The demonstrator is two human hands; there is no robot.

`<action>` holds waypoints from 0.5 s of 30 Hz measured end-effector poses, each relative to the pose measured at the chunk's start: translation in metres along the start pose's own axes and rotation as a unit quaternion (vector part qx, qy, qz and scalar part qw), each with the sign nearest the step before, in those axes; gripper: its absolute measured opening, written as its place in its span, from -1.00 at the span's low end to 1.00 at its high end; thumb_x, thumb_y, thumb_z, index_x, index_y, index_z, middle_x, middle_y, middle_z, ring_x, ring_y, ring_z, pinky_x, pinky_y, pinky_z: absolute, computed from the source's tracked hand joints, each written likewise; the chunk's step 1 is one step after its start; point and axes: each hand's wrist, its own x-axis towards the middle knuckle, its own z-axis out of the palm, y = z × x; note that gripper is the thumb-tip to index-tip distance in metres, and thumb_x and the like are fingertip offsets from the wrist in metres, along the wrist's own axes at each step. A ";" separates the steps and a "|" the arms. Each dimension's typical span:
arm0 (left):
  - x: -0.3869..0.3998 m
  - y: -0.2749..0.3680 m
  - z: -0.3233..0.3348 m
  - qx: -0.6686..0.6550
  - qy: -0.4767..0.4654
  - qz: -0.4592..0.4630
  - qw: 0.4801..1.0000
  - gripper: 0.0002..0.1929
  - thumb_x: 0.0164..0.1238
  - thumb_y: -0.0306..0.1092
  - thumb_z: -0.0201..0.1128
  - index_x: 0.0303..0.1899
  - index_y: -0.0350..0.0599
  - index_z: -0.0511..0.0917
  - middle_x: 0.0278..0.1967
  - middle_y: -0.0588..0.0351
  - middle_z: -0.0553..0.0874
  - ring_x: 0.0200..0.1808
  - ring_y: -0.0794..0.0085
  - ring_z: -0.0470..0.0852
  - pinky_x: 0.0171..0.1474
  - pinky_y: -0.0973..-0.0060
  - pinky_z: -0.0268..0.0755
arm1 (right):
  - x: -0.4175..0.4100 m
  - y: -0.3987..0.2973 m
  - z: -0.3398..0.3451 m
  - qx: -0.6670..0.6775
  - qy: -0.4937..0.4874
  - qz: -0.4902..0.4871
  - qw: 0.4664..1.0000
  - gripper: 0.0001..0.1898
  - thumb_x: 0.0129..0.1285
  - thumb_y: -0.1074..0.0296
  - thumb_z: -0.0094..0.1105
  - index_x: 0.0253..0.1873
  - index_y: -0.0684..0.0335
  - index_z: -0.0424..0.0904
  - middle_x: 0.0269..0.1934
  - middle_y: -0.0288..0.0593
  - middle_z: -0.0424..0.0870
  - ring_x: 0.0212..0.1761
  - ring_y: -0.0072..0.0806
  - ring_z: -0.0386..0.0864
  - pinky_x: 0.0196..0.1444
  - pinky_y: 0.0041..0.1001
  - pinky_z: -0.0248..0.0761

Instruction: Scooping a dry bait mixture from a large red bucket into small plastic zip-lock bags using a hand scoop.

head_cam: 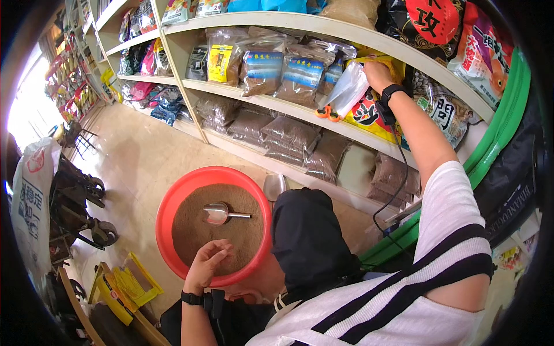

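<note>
My right hand [377,74] reaches to the middle shelf, its fingers closed on the top edge of a clear plastic bag [349,88]. Orange-handled scissors [327,113] lie at the shelf edge beside that bag. Below, my left hand [212,262] is held over the near side of a red plastic tub [163,220], fingers loosely curled and with nothing seen in them. Brown granular material [242,201] fills much of the tub, and a metal scoop [216,213] rests on it. A second scoop [275,187] is on the floor between the tub and the shelving.
Filled bags with blue labels [262,65] stand on the middle shelf [259,96]; bags of brown material [290,132] are stacked beneath. A green-edged bag [497,142] is at right. Wheeled black equipment [93,207] and yellow packaging [130,285] are at left.
</note>
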 end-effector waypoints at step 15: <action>0.002 0.000 0.013 0.101 -0.032 0.008 0.994 -0.76 0.32 -0.39 0.12 -0.02 -0.20 0.46 -0.13 0.17 0.58 -0.10 0.49 0.56 -0.01 0.55 0.39 | -0.010 0.004 0.005 0.115 0.001 0.077 0.990 -0.69 -0.15 0.31 0.38 -0.27 0.29 0.55 -0.27 0.07 0.62 -0.18 -0.08 0.59 -0.12 -0.23 0.45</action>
